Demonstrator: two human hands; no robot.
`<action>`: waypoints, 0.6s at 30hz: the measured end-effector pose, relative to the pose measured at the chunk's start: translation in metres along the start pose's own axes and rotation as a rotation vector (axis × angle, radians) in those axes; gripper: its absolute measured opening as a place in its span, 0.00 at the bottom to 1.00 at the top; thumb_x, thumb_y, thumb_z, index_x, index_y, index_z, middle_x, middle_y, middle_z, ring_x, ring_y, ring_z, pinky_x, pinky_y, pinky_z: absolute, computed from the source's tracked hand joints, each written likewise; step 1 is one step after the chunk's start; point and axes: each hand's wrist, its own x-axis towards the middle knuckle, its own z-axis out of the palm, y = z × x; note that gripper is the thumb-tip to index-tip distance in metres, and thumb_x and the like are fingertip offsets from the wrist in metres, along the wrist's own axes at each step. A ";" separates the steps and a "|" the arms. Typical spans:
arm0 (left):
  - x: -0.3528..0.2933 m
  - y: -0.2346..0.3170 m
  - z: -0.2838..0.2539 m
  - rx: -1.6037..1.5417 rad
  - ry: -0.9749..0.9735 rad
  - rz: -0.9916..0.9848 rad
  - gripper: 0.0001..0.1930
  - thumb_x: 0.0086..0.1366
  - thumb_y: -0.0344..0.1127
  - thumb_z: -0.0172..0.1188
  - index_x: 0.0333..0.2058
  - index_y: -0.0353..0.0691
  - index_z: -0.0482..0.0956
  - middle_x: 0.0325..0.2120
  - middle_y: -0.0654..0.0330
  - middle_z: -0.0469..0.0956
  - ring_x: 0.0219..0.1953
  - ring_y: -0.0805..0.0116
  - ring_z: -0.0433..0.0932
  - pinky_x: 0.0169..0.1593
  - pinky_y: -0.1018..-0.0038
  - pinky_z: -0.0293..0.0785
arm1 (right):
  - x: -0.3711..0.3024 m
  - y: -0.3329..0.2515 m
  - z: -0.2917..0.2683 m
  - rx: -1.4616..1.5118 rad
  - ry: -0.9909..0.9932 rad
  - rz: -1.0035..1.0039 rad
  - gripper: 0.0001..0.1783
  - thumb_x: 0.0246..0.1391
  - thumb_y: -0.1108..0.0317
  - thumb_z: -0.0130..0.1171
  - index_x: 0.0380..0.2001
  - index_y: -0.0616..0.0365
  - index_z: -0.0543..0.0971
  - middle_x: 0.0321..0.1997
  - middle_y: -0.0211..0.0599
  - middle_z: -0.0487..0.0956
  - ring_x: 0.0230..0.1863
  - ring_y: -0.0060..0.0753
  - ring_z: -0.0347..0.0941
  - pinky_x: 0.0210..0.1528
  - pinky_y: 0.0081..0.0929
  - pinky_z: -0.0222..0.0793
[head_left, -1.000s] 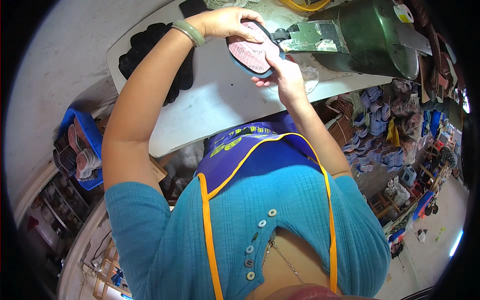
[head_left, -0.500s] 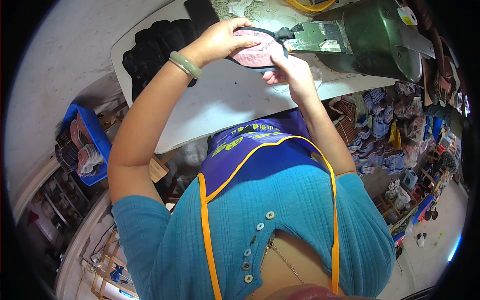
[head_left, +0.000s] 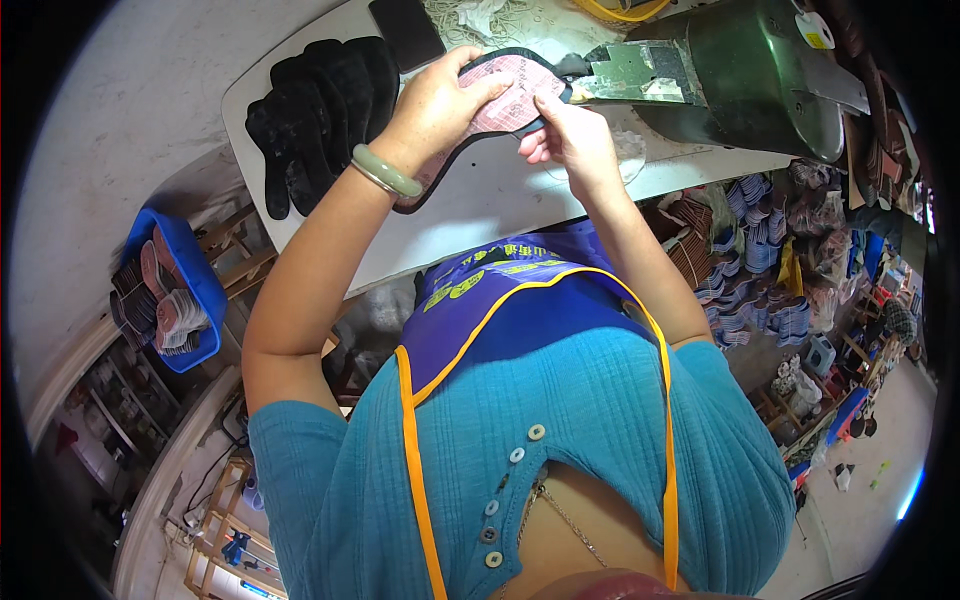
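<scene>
A pink insole with a black edge binding is held between both hands over the white table, with its far end at the narrow arm of a green sewing machine. My left hand grips its left side, thumb on the pink face. At its right edge, my right hand pinches it near the machine's tip, thumb on top and fingers curled below. The insole's narrower end runs down beneath my left wrist, which partly hides it. The needle area is too small to make out.
Several black insoles lie in a row at the table's left, beside a dark flat rectangular object. Thread scraps are at the back. A blue crate of insoles stands at left; bundled insoles are piled at right.
The insole has turned, and its narrower end now points toward me under my left wrist. My left arm has shifted right, uncovering more of the black insoles and the dark rectangular object.
</scene>
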 end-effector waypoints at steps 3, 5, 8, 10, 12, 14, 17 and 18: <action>-0.006 -0.005 0.002 0.130 0.051 0.058 0.27 0.56 0.50 0.63 0.47 0.35 0.74 0.36 0.46 0.80 0.39 0.56 0.80 0.44 0.69 0.74 | -0.001 -0.005 -0.001 -0.051 0.026 -0.023 0.20 0.58 0.54 0.54 0.28 0.63 0.78 0.19 0.39 0.79 0.18 0.21 0.72 0.23 0.16 0.67; -0.009 -0.007 0.006 0.130 0.067 0.079 0.27 0.56 0.50 0.63 0.48 0.35 0.73 0.36 0.46 0.80 0.39 0.55 0.80 0.44 0.68 0.74 | -0.004 -0.007 -0.002 -0.084 0.035 -0.023 0.20 0.58 0.54 0.54 0.28 0.63 0.79 0.19 0.38 0.78 0.18 0.21 0.72 0.25 0.16 0.68; -0.019 0.001 0.019 0.130 0.097 0.021 0.29 0.55 0.52 0.63 0.49 0.37 0.72 0.36 0.46 0.80 0.40 0.51 0.80 0.44 0.67 0.74 | -0.006 -0.001 -0.005 -0.136 0.068 -0.128 0.19 0.59 0.54 0.53 0.29 0.62 0.79 0.22 0.37 0.79 0.21 0.22 0.73 0.27 0.18 0.68; -0.022 0.008 0.024 0.145 0.125 0.046 0.29 0.55 0.52 0.63 0.49 0.37 0.72 0.36 0.46 0.80 0.39 0.51 0.80 0.44 0.66 0.74 | -0.009 0.002 -0.004 -0.090 0.147 -0.112 0.19 0.60 0.54 0.51 0.30 0.61 0.78 0.24 0.33 0.78 0.24 0.21 0.72 0.30 0.20 0.68; -0.023 0.015 0.029 0.197 0.170 0.061 0.30 0.54 0.53 0.63 0.49 0.37 0.70 0.35 0.46 0.80 0.39 0.50 0.80 0.44 0.64 0.74 | -0.017 0.013 -0.006 -0.054 0.080 -0.103 0.19 0.60 0.54 0.50 0.31 0.61 0.78 0.25 0.31 0.77 0.25 0.20 0.71 0.31 0.21 0.67; -0.021 0.018 0.031 0.202 0.165 0.015 0.30 0.54 0.52 0.64 0.48 0.35 0.71 0.36 0.48 0.80 0.40 0.56 0.79 0.45 0.68 0.73 | -0.031 0.021 -0.003 -0.079 -0.035 -0.119 0.19 0.61 0.55 0.50 0.30 0.61 0.76 0.25 0.27 0.73 0.26 0.18 0.66 0.32 0.22 0.65; -0.015 0.015 0.031 0.236 0.186 -0.017 0.30 0.54 0.52 0.66 0.45 0.32 0.71 0.37 0.49 0.79 0.40 0.61 0.80 0.45 0.71 0.73 | -0.042 0.023 0.006 0.274 -0.200 0.090 0.15 0.61 0.64 0.51 0.45 0.65 0.73 0.39 0.38 0.77 0.37 0.31 0.77 0.37 0.29 0.77; -0.012 0.013 0.031 0.239 0.219 0.011 0.32 0.52 0.54 0.66 0.45 0.32 0.70 0.34 0.45 0.79 0.38 0.53 0.80 0.43 0.67 0.74 | -0.038 0.023 0.002 0.241 -0.232 0.078 0.16 0.61 0.65 0.50 0.47 0.65 0.71 0.40 0.40 0.77 0.38 0.33 0.77 0.37 0.31 0.78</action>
